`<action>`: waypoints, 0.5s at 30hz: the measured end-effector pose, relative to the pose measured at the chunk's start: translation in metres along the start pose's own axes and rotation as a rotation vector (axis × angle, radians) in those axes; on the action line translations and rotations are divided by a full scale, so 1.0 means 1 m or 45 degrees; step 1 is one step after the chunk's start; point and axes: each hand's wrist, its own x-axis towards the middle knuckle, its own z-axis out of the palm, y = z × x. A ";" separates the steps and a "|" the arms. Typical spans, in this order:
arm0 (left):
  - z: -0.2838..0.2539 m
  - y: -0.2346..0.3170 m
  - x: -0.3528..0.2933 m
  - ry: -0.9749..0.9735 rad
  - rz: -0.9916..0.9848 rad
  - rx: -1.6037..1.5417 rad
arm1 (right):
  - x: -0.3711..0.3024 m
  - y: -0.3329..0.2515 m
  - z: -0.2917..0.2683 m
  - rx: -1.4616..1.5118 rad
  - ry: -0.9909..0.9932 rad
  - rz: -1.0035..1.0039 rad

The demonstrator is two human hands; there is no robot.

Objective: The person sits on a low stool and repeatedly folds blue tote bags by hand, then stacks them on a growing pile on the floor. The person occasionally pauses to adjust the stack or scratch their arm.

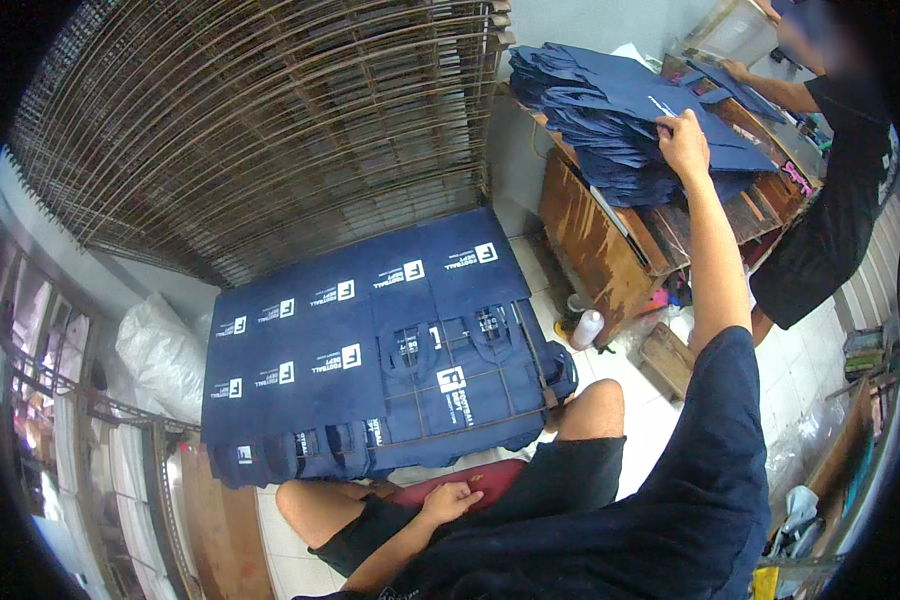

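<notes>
My right hand point(683, 142), arm stretched far forward and to the right, pinches the top navy fabric bag point(625, 90) of a tall, uneven pile. White print shows beside my fingers. My left hand point(452, 500) rests low over a maroon surface point(505, 478) between my legs, its fingers loosely bent and nothing visible in them. In front of my knees lies a wire drying rack tray point(510, 395) with navy printed fabric bags point(295, 345) spread over it. White logos repeat across them, and several have loop handles.
Many raised rack trays point(270, 120) lean above the bags at the upper left. The pile sits on a worn wooden cabinet point(590, 225). A co-worker point(835, 200) in black reaches to that cabinet from the right. A white bottle point(587, 328) stands on the tiles; a plastic sack point(160, 350) lies left.
</notes>
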 end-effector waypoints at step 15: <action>0.003 -0.004 0.006 -0.054 -0.011 -0.197 | 0.019 0.045 -0.065 0.599 -0.443 0.298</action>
